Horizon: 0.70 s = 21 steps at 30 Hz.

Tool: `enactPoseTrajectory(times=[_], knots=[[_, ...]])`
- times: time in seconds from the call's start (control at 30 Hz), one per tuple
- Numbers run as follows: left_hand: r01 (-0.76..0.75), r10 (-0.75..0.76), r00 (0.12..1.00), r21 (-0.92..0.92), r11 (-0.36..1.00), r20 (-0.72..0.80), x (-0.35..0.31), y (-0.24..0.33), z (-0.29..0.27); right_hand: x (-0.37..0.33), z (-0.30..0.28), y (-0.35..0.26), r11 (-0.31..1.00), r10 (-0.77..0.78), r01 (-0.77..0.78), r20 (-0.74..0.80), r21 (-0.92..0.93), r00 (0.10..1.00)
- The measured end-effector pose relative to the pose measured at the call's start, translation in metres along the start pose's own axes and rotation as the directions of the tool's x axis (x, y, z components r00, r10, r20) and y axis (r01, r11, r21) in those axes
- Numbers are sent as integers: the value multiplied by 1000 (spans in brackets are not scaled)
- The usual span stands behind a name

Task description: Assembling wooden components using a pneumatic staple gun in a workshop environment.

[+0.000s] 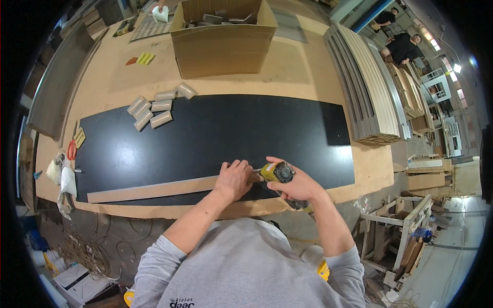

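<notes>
A long narrow tan strip of board [154,191] lies along the near edge of a large black panel [246,128]. My left hand [233,179] is closed over the strip near its right end, fingers bent down onto it. My right hand [300,185] grips a yellow-green and black power drill [277,172], its front pointing left at the strip's right end beside my left fingers. The drill's tip is partly hidden by my left hand. Several small tan blocks [162,105] lie loosely grouped on the panel's far left part.
An open cardboard box [221,54] holding more blocks stands beyond the panel. Stacked long boards [362,87] line the table's right side. At the left edge are red-handled scissors [71,150] and white bags [67,179]. Another person's hand [161,5] holds something white at the far side.
</notes>
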<state>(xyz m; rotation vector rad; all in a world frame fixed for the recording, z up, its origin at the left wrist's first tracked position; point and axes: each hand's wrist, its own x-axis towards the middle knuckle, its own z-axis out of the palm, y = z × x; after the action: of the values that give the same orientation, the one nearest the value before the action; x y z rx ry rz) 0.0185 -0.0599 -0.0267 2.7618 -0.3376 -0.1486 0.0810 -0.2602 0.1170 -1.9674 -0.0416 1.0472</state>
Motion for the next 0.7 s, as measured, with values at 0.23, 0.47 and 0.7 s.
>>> enactPoseTrajectory(times=[0.23, 0.47, 0.7], knots=[[13, -11, 1000, -88, 996, 25, 2, 3, -6, -10, -3, 14, 995, 77, -74, 41, -61, 996], [-8, 6, 999, -64, 998, -33, 2, -2, 3, -9, 0, 16, 996, 71, -71, 13, -47, 997], [8, -9, 1000, -99, 995, -15, 1, 4, -5, -11, 2, 10, 992, 84, -83, 14, -94, 996]])
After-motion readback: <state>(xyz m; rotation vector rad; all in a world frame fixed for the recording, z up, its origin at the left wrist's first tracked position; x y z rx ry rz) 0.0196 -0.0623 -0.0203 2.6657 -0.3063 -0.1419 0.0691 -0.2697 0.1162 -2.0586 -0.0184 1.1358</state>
